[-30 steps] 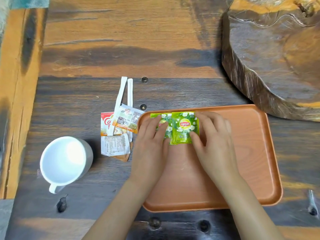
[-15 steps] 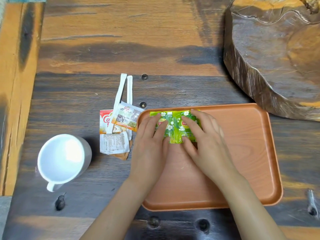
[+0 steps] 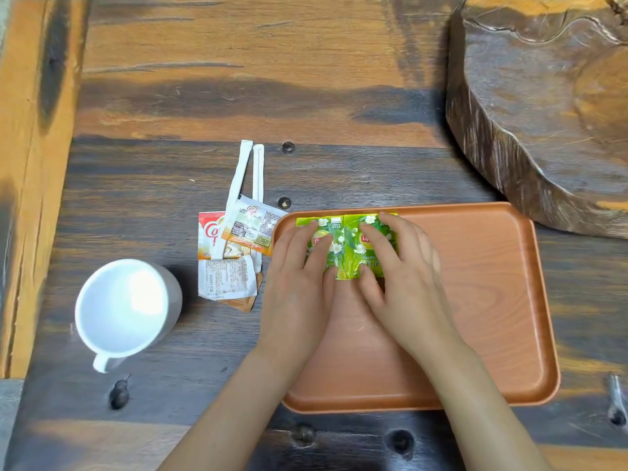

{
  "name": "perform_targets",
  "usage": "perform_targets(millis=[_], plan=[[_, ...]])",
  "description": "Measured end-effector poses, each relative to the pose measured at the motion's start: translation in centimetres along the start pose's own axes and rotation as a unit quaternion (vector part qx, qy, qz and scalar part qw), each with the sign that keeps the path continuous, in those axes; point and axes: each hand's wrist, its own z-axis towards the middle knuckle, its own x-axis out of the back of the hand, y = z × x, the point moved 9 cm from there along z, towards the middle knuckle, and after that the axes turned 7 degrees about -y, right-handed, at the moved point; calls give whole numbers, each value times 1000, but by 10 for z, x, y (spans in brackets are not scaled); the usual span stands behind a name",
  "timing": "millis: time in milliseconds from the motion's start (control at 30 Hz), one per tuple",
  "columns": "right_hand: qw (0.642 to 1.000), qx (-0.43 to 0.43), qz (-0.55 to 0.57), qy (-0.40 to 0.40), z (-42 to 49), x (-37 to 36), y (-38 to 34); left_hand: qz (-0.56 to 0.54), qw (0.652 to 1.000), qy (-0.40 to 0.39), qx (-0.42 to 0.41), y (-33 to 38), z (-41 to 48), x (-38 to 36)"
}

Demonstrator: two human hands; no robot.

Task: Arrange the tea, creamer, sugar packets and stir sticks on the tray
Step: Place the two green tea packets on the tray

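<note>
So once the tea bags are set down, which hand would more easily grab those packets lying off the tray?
Probably the left hand. The creamer and sugar packets and stir sticks lie on the table just left of the tray, right beside it. The right hand would have to cross over.

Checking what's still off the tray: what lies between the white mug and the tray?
In the head view, between white mug and tray: a pile of packets over two wrapped stir sticks.
</note>
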Motion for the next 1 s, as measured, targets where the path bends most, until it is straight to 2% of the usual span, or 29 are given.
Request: perform_targets(millis=[367, 633, 800, 900, 1000], plan=[[999, -7, -32, -8, 6, -1, -5, 1, 1000, -1, -6, 1, 1, 1], [1000, -2, -11, -15, 7, 0, -4, -7, 1000, 0, -4, 2, 1, 6], [999, -3, 29, 25, 4, 15, -6, -38, 999, 19, -7, -3, 5, 43], [997, 3, 47, 60, 9, 29, -18, -53, 997, 34, 41, -33, 16, 86], [997, 44, 20, 62, 27, 34, -54, 10, 992, -26, 125, -83, 35, 111]])
